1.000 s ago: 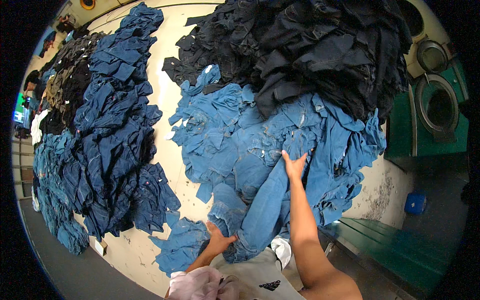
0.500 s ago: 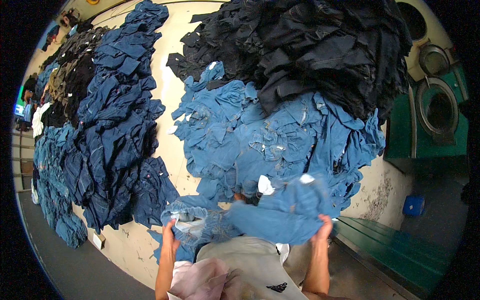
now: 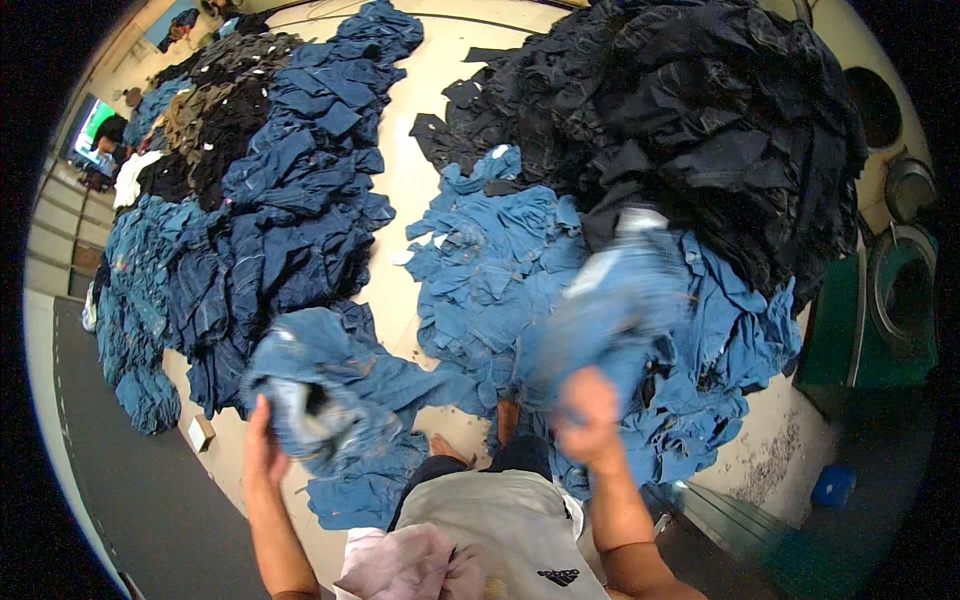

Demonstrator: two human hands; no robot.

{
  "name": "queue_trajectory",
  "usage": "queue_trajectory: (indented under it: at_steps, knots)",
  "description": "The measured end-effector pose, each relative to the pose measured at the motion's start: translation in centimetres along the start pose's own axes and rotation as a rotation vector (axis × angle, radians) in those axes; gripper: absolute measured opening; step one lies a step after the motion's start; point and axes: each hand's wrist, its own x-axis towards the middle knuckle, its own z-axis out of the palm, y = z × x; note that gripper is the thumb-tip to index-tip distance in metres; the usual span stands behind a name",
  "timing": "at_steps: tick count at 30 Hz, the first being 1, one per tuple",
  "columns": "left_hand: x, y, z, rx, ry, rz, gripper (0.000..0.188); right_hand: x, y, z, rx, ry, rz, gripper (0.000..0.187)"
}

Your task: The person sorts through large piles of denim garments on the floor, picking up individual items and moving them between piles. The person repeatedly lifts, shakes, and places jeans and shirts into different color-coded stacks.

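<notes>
My left hand (image 3: 264,448) is closed at the edge of a pair of blue denim jeans (image 3: 350,425), whose pale inner side and dark opening face up. Its fingertips are partly hidden by the cloth. My right hand (image 3: 588,415), smeared by motion, is closed on another pair of blue jeans (image 3: 610,305), blurred as it swings above the pile. A white patch shows at its far end. Below lies a spread heap of blue denim garments (image 3: 490,260). One more blue garment (image 3: 365,490) lies on the floor near my feet.
A tall heap of black garments (image 3: 700,110) rises at the far right. Dark blue garments (image 3: 290,230) form a long row on the left, beside mixed dark ones (image 3: 215,110). Green machines with round doors (image 3: 900,290) and a blue container (image 3: 834,486) stand right.
My right hand has swung forward and inward with its jeans, now over the pile. My left hand has moved left with the other jeans. The view has shifted leftward.
</notes>
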Motion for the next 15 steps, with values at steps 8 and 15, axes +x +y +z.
queue_trajectory:
  at_steps: [8,15]
  knots:
    - [2.7,-17.1,4.3,0.117,0.04,-0.484,0.058,-6.6,-5.9,14.9,0.101,-1.12,-0.242,0.069]
    - [-0.8,-20.7,-2.0,0.099,0.27,-0.328,0.041,-11.9,18.3,15.7,0.852,-0.419,1.047,0.027]
